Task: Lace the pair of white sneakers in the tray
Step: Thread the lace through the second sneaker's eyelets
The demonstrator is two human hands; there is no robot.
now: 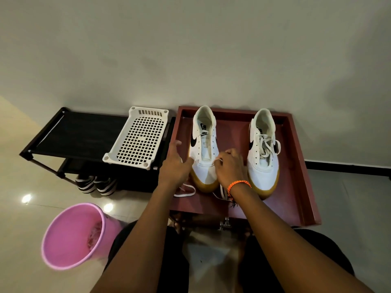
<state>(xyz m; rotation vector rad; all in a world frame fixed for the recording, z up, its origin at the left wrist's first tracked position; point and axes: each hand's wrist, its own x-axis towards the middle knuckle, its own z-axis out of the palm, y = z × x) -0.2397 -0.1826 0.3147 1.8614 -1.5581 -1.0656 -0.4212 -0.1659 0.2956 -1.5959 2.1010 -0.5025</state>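
The left sneaker (204,153) stands unlaced in the red tray (300,166), toe toward the person, beside the laced right sneaker (263,153). The right hand (230,166) pinches the white lace (219,160) at the lowest eyelets in a closed grip; the left hand (175,163) rests against the shoe's side, fingers spread apart. More lace trails by the toe. Left of the tray stand a white basket (137,137) on a black rack (80,132), a pink bucket (74,233) on the tiled floor (21,187).

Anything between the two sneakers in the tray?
Head view: the right hand, pinching a white lace at the left sneaker, fills most of that gap. Beyond it, toward the right sneaker, only bare tray floor shows.
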